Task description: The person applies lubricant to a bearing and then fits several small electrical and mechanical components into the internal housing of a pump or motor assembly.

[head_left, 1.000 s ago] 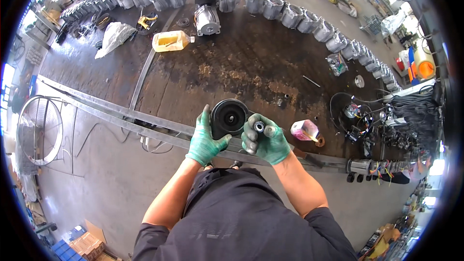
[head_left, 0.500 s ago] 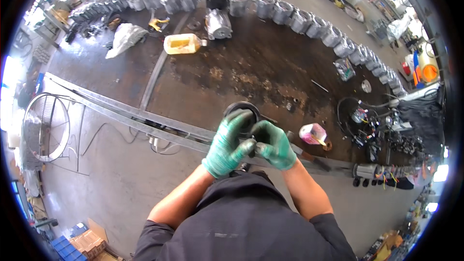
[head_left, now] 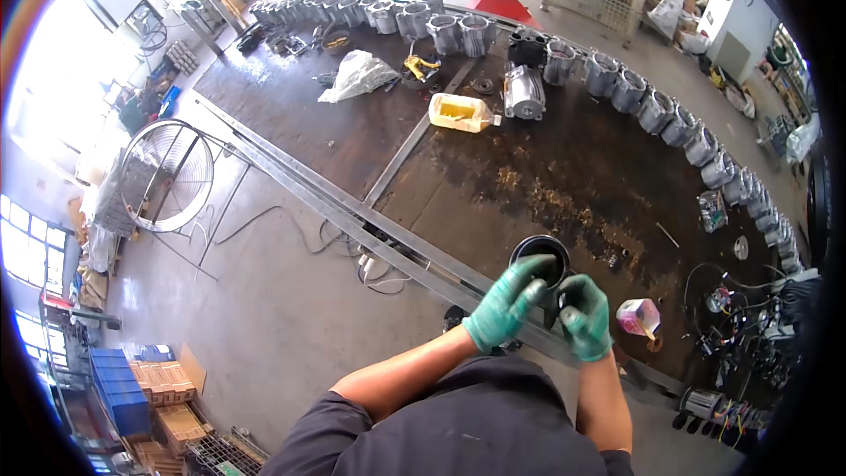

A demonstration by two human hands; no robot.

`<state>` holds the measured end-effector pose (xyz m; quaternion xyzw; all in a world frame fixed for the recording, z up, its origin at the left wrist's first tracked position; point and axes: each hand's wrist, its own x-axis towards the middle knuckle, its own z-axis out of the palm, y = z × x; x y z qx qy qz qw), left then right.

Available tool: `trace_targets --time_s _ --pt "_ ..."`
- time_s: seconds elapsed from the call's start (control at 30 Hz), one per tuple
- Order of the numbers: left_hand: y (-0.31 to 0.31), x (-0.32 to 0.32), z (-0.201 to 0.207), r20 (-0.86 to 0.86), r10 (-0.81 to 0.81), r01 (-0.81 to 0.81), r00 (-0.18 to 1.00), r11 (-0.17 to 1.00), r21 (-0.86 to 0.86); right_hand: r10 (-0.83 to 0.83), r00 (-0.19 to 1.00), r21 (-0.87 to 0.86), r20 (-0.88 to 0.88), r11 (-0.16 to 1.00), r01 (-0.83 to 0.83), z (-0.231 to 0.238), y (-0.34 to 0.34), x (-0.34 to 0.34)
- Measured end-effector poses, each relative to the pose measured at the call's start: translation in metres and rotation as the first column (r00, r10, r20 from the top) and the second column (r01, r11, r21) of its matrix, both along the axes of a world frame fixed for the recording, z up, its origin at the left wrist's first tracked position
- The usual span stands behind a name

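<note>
A round black bowl-like part (head_left: 545,245) stands at the near edge of the dark workbench (head_left: 493,181). My left hand (head_left: 504,307), in a green glove, is beside its near rim, fingers stretched forward and thumb apart. I see nothing held in it, though its palm side is partly hidden. My right hand (head_left: 589,322), gloved in green too, is just to the right with fingers curled and thumb pressed in. A small dark piece (head_left: 552,308) shows between the hands; whether the right fingers grip it is unclear.
Right of my hands stands a cut-open pink-and-white container (head_left: 638,317). A bottle of yellow liquid (head_left: 460,112) lies farther back beside a silver motor housing (head_left: 524,92). Metal cylinders (head_left: 629,90) line the far edge. Wires and parts (head_left: 749,317) crowd the right. A large fan (head_left: 167,174) stands left.
The view has turned left, so bench and hands sit farther right in it. My left thumb has come away from the right hand, and the hands are slightly farther apart.
</note>
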<state>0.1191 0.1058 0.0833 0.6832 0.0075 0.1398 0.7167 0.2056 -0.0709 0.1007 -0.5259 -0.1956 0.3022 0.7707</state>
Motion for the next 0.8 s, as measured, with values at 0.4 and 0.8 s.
trace_targets --time_s 0.4,0.8 --pt "0.058 -0.003 -0.031 0.033 0.277 -0.235 0.96 0.739 0.631 0.365 0.614 -0.672 0.7 0.627 0.394 -0.018 0.036 0.05" --pt "0.075 0.03 -0.014 -0.046 -0.068 0.073 0.997 0.481 0.873 0.476 0.616 -0.748 0.627 0.589 0.307 -0.012 0.015 0.059"
